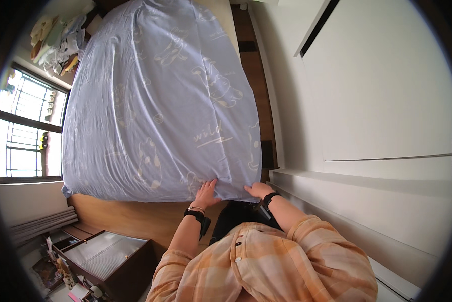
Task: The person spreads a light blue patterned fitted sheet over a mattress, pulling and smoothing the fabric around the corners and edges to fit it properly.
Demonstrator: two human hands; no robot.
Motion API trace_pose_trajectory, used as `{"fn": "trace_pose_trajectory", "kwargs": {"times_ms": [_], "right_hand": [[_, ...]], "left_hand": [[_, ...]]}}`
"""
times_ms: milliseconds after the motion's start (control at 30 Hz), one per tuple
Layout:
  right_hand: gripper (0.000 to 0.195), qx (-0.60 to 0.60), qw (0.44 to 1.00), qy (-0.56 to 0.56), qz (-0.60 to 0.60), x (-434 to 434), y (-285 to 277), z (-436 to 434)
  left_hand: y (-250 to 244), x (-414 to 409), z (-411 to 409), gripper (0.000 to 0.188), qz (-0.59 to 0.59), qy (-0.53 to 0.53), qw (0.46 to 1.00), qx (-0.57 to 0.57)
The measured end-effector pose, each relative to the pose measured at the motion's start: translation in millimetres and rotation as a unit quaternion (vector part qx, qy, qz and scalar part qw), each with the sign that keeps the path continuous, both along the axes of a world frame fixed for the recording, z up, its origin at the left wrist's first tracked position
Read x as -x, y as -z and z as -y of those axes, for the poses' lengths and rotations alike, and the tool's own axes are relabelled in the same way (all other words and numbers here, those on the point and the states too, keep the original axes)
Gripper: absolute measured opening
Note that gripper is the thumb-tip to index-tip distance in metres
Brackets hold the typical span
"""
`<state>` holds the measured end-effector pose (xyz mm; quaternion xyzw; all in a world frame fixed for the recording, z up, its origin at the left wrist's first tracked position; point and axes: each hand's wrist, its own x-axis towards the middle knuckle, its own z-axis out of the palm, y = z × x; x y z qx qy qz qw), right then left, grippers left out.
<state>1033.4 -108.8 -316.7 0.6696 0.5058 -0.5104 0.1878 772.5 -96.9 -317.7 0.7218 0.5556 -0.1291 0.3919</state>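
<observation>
A blue-lavender bed sheet (pixel 165 94) with pale cartoon animals and printed lettering covers the mattress in front of me. Creases run lengthwise across the cloth. My left hand (pixel 207 194) rests on it near the foot edge, fingers spread and palm down. A little to the right, my right hand (pixel 259 190) touches the sheet at the near right corner. Some of its fingers are hidden, so whether it pinches the cloth does not show. Dark bands circle both wrists.
A wooden bed frame (pixel 256 79) shows along the right side, close to a white wall (pixel 286 94). Plush toys (pixel 58 45) are piled at the far left, above a barred window (pixel 31 124). A dark cabinet with ribbed glass (pixel 105 251) stands at the lower left.
</observation>
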Motion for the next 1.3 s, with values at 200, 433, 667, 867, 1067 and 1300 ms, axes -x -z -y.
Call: {"fn": "trace_pose_trajectory", "kwargs": {"times_ms": [200,433,667,867,1067,1300], "right_hand": [[0.06,-0.112,0.986,0.095,0.077,-60.7,26.2,-14.6],[0.035,-0.125,0.964,0.171,0.163,-96.7,16.2,-39.1],[0.034,-0.139,0.965,0.138,0.172,-111.9,10.1,-64.0],[0.032,-0.127,0.962,0.2,0.138,-139.2,29.6,-97.3],[0.032,-0.134,0.962,0.208,0.114,-177.3,61.2,-110.0],[0.034,-0.095,0.974,0.202,-0.038,-153.7,5.0,-133.5]], "left_hand": [[6.8,0.1,-7.6,0.092,0.028,0.035,0.999,0.011],[5.8,5.2,-14.2,0.095,0.015,0.035,0.998,0.04],[8.2,4.8,-22.7,0.097,0.0,0.049,0.997,0.068],[-4.0,0.1,-26.8,0.099,-0.006,0.003,0.989,0.15],[23.5,-0.3,-17.7,0.101,0.004,-0.018,0.985,0.169],[36.1,9.4,-38.4,0.097,0.024,-0.049,0.975,0.217]]}}
